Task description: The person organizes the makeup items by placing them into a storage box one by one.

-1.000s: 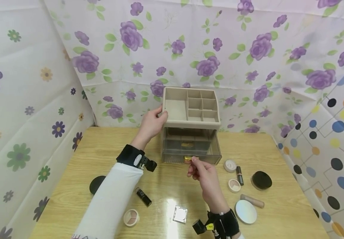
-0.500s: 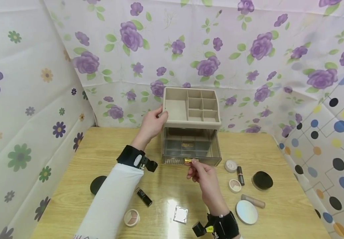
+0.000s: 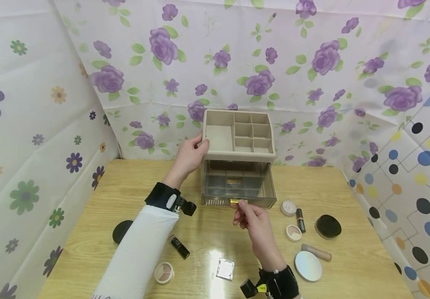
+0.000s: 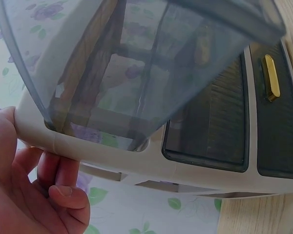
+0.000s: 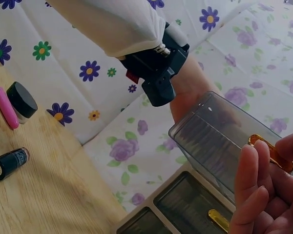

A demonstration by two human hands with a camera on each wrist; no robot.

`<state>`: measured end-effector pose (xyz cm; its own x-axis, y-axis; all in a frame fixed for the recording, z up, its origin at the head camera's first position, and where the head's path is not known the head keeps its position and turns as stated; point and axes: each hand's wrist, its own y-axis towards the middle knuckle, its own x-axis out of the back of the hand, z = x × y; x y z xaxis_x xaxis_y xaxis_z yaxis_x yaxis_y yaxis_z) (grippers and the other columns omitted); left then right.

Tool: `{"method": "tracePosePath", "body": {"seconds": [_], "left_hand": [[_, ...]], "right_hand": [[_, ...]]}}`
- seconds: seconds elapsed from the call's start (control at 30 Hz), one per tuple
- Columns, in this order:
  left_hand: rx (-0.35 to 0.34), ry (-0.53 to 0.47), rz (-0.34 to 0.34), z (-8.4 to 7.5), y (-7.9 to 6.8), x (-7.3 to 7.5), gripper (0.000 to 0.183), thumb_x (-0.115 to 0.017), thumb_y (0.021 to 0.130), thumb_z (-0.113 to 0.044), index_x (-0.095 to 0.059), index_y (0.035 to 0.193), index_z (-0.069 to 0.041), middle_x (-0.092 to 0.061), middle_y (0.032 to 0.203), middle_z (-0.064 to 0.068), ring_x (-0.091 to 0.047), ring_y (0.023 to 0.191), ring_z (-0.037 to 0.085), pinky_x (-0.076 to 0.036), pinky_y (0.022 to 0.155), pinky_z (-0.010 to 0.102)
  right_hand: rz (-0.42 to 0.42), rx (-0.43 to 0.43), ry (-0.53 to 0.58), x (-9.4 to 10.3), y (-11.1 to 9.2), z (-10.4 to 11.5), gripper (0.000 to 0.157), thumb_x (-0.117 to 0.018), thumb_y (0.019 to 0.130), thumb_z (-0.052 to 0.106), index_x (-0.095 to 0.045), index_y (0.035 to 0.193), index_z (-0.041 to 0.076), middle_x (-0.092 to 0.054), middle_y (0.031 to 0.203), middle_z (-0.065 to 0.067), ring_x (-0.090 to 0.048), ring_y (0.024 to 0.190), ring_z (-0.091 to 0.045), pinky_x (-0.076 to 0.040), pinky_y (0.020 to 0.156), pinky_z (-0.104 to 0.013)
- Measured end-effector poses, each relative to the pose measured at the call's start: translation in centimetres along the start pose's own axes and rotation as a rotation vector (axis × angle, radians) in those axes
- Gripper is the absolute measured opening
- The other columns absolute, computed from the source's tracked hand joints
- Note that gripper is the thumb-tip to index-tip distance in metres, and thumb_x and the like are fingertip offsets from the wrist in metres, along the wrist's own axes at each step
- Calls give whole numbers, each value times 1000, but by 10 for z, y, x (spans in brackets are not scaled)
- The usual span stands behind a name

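A beige makeup organizer (image 3: 237,157) with smoky see-through drawers stands at the back of the table. Its upper drawer (image 3: 215,202) is pulled out, and no contents show in it. My left hand (image 3: 188,158) grips the organizer's top left edge, thumb on the near side; in the left wrist view, the fingers (image 4: 66,197) curl by the beige rim. With thumb and fingers, my right hand (image 3: 257,226) pinches the gold handle (image 5: 269,152) on the front of that drawer. Two lower drawers (image 4: 210,117) are in their slots in the left wrist view.
Right of my right hand lie a black round compact (image 3: 328,226), a white round compact (image 3: 308,265), a beige tube (image 3: 316,252), a lipstick (image 3: 300,220) and small round palettes. A black tube (image 3: 179,246), three-colour palette (image 3: 164,273) and square case (image 3: 225,269) lie in front.
The upper drawer and my right hand on its handle have come very slightly toward me. My left hand stays on the organizer's edge.
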<state>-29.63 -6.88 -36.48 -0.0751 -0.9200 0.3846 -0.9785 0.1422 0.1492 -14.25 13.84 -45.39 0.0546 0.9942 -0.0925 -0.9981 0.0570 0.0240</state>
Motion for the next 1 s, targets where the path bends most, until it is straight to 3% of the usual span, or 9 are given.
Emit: {"method": "tracePosePath", "body": {"seconds": [0.3,0.67,0.8,0.9,1.0], "left_hand": [[4,-22,-3,1,2,-1,56,-47,102,-44,-37,151,-20,-50,144,11,-39,62,21,-38,55,31],[-3,-28,-14,-1,4,-3,54,-49,102,-40,-39,150,-18,-58,132,17,-43,68,25,-40,58,31],[-9,-32,-5,-2,4,-3,54,-49,102,-40,-39,150,-16,-51,143,14,-51,85,22,-42,64,31],[-14,-32,2,-2,4,-3,55,-48,103,-40,-38,150,-16,-49,145,12,-51,85,23,-42,64,31],[-15,-40,-6,1,3,-2,54,-48,102,-40,-39,150,-16,-56,136,13,-45,74,25,-40,60,32]], "right_hand": [[20,-12,-14,3,0,0,46,-58,99,46,-74,96,2,-63,73,-5,-62,64,-19,-42,56,-22],[20,-11,-17,7,1,0,43,-60,98,44,-74,100,3,-63,71,-3,-62,64,-17,-42,55,-21],[27,-10,-31,9,1,1,43,-60,99,44,-73,100,3,-64,72,-3,-63,66,-18,-43,56,-22],[34,-11,-41,11,0,0,42,-59,99,43,-73,101,3,-65,74,-4,-63,67,-19,-43,57,-22],[55,-17,-47,12,-1,-1,42,-59,99,42,-72,104,3,-65,76,-5,-65,70,-20,-45,58,-22]]}}
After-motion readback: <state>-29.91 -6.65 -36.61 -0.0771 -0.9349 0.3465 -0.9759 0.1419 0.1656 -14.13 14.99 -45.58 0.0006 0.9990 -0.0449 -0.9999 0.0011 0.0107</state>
